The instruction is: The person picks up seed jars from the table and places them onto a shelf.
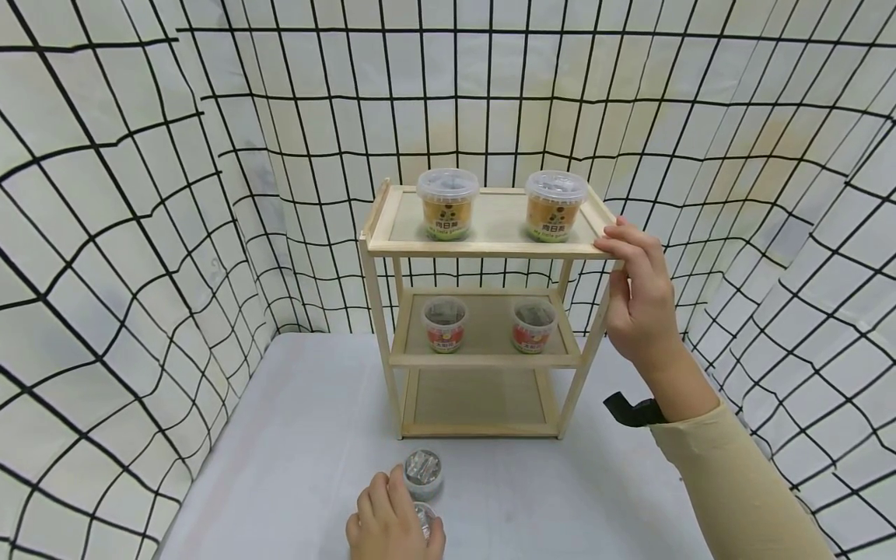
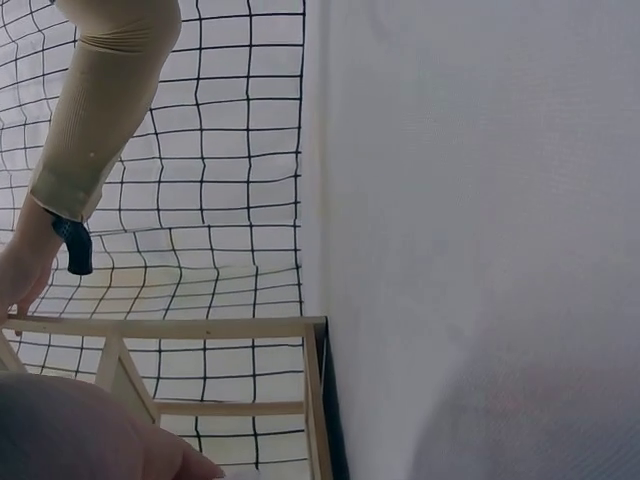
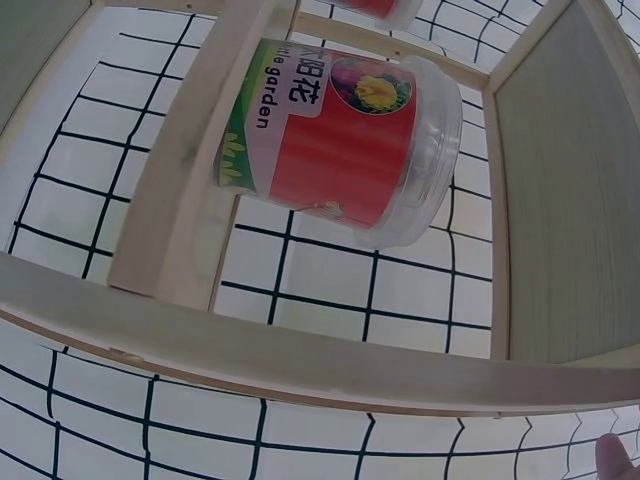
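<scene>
Fingers of the right hand [image 1: 633, 292] curl over the top corner of the square-railed wooden shelf [image 1: 483, 249]. Left hand [image 1: 392, 525] fingers wrap a round clear plastic cup [image 1: 425, 519] on the smooth grey bench [image 1: 294, 435].

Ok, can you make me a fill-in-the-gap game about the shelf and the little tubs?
The right hand holds the shelf's ____ level.
The orange tubs on top number ____.
The red tubs stand on the ____ level.
The left hand grips a tub on the ____.

Missing words: top; two; middle; table
</scene>
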Action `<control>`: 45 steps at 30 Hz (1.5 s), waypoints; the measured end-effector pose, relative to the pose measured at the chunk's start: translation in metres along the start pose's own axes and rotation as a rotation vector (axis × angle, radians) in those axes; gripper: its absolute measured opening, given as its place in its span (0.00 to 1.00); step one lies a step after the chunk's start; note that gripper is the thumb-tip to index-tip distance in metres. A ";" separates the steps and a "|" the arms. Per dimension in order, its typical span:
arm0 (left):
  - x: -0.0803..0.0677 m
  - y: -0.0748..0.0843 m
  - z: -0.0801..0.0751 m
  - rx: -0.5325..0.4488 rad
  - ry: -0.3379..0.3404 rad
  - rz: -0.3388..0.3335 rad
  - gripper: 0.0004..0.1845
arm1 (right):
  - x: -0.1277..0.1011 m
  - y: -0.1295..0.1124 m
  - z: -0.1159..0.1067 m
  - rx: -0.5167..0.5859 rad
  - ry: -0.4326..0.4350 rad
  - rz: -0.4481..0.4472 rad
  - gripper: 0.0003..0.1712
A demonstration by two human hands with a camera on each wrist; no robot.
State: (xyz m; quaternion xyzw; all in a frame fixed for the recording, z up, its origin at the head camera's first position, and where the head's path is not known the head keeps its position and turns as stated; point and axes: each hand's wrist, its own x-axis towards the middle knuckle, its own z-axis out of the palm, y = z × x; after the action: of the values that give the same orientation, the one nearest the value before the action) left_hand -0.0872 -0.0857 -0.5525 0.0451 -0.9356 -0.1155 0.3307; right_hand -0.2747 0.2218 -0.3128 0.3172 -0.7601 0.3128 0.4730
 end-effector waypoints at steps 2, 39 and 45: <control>-0.005 -0.001 0.004 0.023 0.040 0.027 0.55 | 0.000 0.000 0.000 0.001 0.002 0.002 0.26; -0.002 0.006 0.002 -0.016 0.169 0.122 0.62 | -0.001 0.000 0.002 0.003 0.011 0.010 0.26; 0.005 0.009 -0.004 -0.063 0.155 0.139 0.62 | -0.001 -0.001 0.002 0.012 0.008 0.013 0.26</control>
State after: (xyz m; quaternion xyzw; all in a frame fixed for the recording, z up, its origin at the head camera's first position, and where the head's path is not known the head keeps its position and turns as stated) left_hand -0.0886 -0.0789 -0.5445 -0.0213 -0.9039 -0.1177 0.4107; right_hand -0.2743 0.2203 -0.3144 0.3137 -0.7583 0.3219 0.4722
